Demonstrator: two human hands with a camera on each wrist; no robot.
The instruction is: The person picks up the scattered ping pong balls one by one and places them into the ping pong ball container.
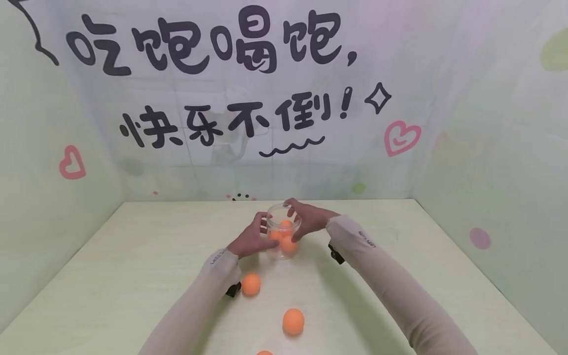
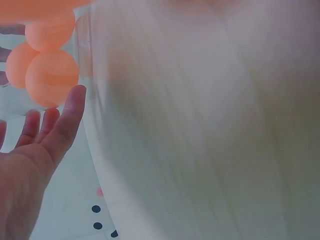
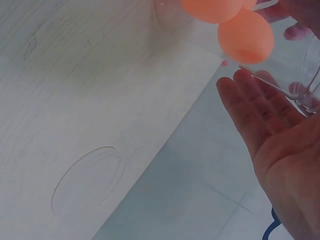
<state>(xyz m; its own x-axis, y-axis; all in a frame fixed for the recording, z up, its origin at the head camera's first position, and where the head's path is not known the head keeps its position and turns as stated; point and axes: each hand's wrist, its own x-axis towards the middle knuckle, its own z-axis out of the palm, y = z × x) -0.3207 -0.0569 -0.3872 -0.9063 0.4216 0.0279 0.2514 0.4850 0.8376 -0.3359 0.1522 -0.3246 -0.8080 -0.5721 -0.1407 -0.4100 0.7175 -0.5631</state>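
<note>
A clear jar stands upright near the back of the table, open at its top. Several orange balls lie inside it, also visible through the wall in both wrist views. My left hand holds the jar from the left, thumb in front and fingers along the far side. From the right, my right hand grips it near the rim, thumb lower down at the front. In the right wrist view the right hand's fingers lie along the jar. Whether the jar's base touches the table is unclear.
Loose orange balls lie on the pale table: one ball by the left wrist, another ball nearer, and a third ball cut off at the bottom edge. A thin clear disc lies near the table's edge. Printed walls enclose the table.
</note>
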